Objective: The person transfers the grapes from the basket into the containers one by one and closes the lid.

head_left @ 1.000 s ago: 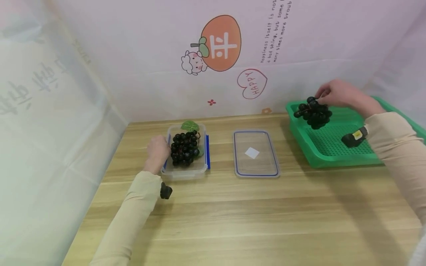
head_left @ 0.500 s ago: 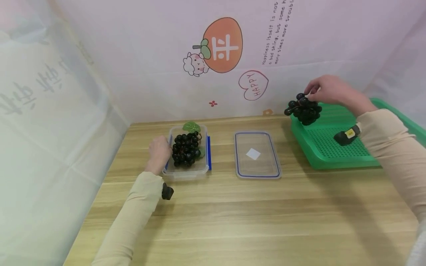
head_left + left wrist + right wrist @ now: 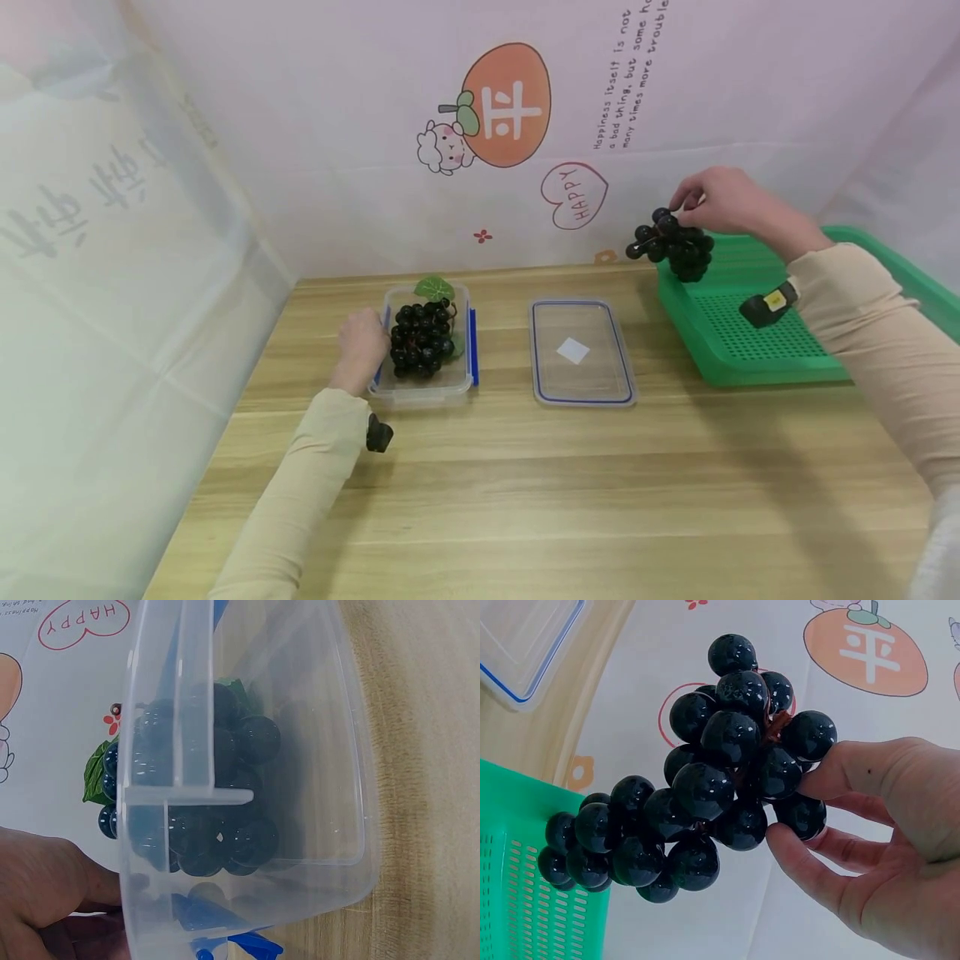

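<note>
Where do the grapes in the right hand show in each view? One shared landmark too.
Head: held grapes, right of centre, hanging from the right hand.
Left wrist: not in it; that's the boxed bunch.
Right wrist: centre and left.
Landmark: orange fruit print, cropped at left wrist's left edge.

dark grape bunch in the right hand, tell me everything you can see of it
The bunch of glossy, near-black round grapes hangs in the air, pinched near its top by the bare right hand. A reddish-brown stem shows among the grapes near the grip. They look smooth; real or plastic, I cannot tell. In the head view the bunch overlaps the left end of the green perforated plastic basket; only the hand plainly touches it.
</note>
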A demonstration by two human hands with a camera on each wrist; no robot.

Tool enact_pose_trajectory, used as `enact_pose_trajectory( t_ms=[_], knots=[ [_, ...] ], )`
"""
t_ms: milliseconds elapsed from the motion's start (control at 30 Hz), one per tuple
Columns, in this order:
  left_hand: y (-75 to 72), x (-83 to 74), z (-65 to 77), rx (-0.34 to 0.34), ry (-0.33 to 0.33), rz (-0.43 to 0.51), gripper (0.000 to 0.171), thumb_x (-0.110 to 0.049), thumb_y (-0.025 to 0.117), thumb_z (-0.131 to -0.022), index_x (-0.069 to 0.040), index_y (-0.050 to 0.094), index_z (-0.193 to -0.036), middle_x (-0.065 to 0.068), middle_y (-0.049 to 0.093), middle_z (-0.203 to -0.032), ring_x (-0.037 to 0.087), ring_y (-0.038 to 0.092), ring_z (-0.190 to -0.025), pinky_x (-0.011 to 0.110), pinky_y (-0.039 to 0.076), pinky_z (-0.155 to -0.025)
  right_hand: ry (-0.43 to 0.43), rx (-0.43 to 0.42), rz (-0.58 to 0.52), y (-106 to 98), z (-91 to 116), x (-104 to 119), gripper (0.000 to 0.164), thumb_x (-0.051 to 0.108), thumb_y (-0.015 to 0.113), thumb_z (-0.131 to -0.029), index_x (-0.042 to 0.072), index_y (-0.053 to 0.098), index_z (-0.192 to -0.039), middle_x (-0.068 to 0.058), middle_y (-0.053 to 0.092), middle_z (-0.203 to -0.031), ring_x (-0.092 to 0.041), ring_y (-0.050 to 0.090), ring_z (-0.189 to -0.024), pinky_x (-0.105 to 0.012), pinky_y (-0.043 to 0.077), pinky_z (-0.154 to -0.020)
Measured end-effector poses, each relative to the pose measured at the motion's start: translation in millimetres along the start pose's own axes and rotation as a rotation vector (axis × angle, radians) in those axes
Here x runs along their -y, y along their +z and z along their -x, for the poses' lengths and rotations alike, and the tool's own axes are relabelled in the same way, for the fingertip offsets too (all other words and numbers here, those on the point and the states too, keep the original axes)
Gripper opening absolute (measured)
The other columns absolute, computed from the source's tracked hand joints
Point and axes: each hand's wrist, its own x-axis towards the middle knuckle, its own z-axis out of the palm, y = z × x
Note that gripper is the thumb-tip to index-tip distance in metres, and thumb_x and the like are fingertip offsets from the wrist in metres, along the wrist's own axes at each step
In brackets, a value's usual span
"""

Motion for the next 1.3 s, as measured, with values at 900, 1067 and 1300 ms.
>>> enact_pose_trajectory(
  t_ms=[900, 1067, 1300],
  knots=[
    [-0.9, -0.1, 1.4, 0.011, -0.025, 0.018, 0.012, 0.000, 0.055, -0.085, 0.008, 0.063, -0.086, 0.021, 0.067, -0.080, 0.030, 0.067, -0.065, 0.027, 0.052, -0.046, -0.037, -0.019, -0.034, 1.9, -13.4, 45.3, 0.027, 0.009, 0.054, -0.087, -0.003, 0.063, -0.110, -0.029, 0.062, -0.108, -0.041, 0.058, -0.099, -0.053, 0.048, -0.083],
    [-1.1, -1.0, 2.8, -0.004, -0.021, 0.004, 0.011, -0.001, 0.055, -0.084, 0.007, 0.063, -0.084, 0.021, 0.067, -0.080, 0.030, 0.066, -0.064, 0.028, 0.052, -0.046, -0.072, -0.039, -0.050, 4.3, -16.5, 59.1, 0.026, 0.008, 0.055, -0.086, -0.003, 0.064, -0.108, -0.027, 0.064, -0.106, -0.039, 0.058, -0.098, -0.051, 0.048, -0.082],
    [-2.2, -1.5, 3.2, -0.011, -0.013, -0.005, 0.011, -0.001, 0.056, -0.083, 0.008, 0.064, -0.084, 0.022, 0.068, -0.080, 0.031, 0.066, -0.065, 0.029, 0.053, -0.048, -0.107, -0.054, -0.071, 8.8, -22.2, 72.4, 0.025, 0.007, 0.056, -0.085, -0.002, 0.065, -0.106, -0.026, 0.063, -0.104, -0.036, 0.057, -0.096, -0.050, 0.047, -0.081]
  ],
)
